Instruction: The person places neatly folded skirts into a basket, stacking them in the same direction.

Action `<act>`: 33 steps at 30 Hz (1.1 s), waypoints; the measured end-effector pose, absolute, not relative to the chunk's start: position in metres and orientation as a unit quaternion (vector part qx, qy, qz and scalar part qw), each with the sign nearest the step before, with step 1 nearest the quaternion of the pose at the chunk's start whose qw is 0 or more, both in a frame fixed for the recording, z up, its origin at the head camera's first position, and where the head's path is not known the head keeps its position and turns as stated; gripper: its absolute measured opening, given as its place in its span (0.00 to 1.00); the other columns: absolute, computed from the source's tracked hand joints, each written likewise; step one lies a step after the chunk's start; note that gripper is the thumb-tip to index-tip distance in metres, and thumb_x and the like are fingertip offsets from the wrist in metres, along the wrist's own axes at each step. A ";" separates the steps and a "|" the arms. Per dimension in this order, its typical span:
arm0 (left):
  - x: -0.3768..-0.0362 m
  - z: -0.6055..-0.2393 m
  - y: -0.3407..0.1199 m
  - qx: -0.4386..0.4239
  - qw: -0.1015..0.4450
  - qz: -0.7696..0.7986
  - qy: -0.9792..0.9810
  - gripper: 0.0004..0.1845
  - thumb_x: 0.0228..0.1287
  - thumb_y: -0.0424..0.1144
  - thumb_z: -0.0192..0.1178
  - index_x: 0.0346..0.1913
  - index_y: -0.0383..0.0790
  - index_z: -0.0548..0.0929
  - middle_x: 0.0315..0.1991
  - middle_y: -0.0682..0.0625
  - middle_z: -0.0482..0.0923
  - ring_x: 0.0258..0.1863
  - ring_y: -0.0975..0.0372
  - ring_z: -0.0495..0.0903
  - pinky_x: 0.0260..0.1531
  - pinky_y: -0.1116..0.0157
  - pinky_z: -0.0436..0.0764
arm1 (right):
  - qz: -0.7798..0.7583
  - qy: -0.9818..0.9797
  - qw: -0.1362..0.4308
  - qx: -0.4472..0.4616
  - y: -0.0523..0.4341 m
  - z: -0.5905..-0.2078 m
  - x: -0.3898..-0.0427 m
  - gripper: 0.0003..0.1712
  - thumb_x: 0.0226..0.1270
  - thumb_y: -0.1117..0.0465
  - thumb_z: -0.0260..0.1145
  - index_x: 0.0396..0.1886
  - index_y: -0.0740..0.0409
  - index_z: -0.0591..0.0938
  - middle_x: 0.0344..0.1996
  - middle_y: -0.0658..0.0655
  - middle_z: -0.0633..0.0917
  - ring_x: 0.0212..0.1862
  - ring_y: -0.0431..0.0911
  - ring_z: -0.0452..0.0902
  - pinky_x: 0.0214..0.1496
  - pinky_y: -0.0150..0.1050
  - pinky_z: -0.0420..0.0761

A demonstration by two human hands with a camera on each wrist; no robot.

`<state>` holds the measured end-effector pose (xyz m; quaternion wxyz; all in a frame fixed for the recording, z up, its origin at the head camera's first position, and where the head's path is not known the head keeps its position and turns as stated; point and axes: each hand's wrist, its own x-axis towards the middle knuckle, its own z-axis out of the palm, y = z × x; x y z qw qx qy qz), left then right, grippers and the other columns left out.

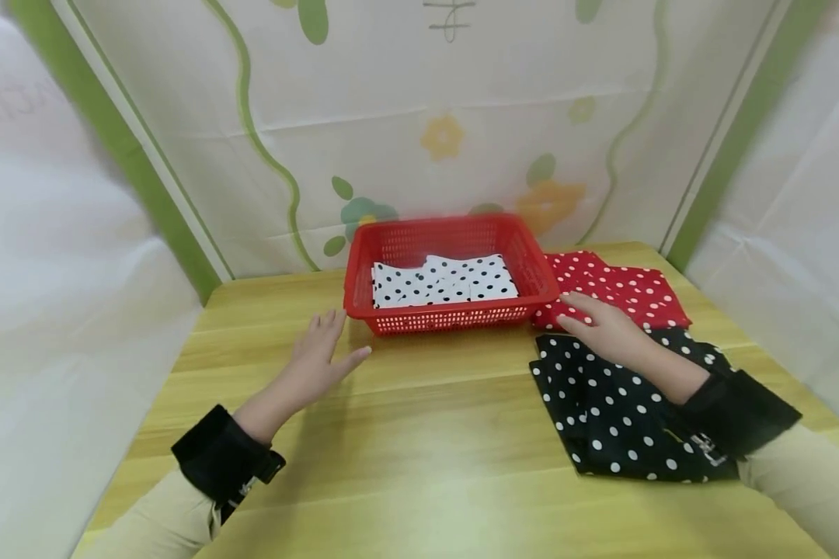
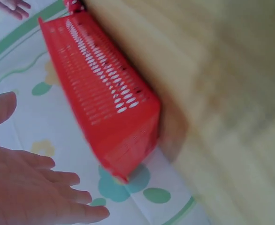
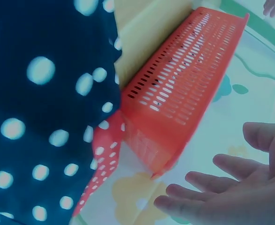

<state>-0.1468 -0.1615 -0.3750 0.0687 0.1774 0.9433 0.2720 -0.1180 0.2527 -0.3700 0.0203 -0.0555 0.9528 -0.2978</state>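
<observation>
A red plastic basket stands at the back of the wooden table and holds a folded white cloth with black dots. My left hand hovers open just left of the basket's front corner, fingers spread, holding nothing. Open too, my right hand reaches over the near edge of a red cloth with white dots, above a black cloth with white dots. In the right wrist view the black cloth, a strip of red cloth and the basket wall show beside my fingers.
The wooden table is walled in by a flower-printed sheet at the back and white sheets on both sides. Bare wood lies in front of the basket between my arms.
</observation>
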 end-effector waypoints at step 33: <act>-0.100 -0.435 -0.166 0.130 0.126 0.281 0.943 0.42 0.72 0.54 0.53 0.73 0.25 0.53 0.73 0.27 0.44 0.72 0.35 0.35 0.60 0.29 0.40 | -0.142 0.981 0.133 -0.016 0.317 -0.457 -0.069 0.51 0.58 0.44 0.70 0.67 0.77 0.63 0.64 0.86 0.53 0.58 0.90 0.45 0.50 0.78 0.61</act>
